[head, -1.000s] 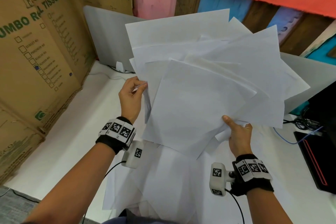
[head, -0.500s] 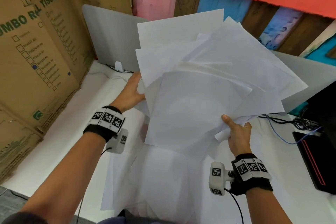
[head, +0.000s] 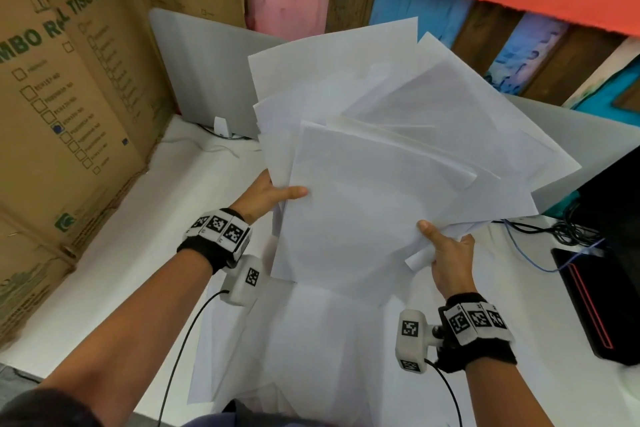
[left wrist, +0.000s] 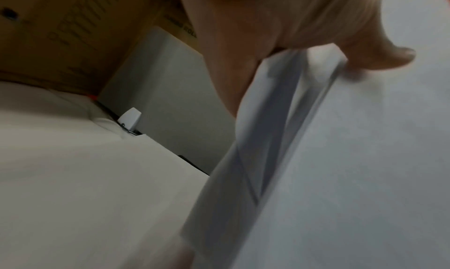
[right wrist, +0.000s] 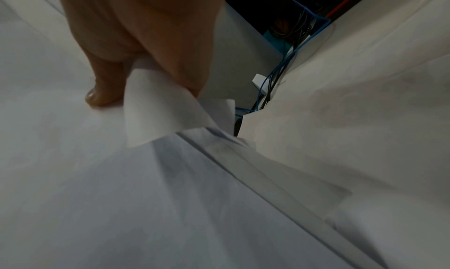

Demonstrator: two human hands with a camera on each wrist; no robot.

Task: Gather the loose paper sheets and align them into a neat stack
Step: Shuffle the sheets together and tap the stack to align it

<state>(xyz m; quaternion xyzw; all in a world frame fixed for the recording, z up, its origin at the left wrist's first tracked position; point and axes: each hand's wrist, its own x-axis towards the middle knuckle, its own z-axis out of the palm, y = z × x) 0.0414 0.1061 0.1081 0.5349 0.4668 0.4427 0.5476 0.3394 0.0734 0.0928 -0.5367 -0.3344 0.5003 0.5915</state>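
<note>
Fanned bundle of thin white paper sheets, corners askew, is held up over the white table: left hand pinches its left edge w/ thumb on top, right hand grips the curled lower-right corner. More sheets lie flat below; brown printed cardboard boxes at left, black cables at right.

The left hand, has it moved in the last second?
Yes. The left hand has slid rightward, away from the cardboard boxes, and now pinches the paper sheets' left edge.
</note>
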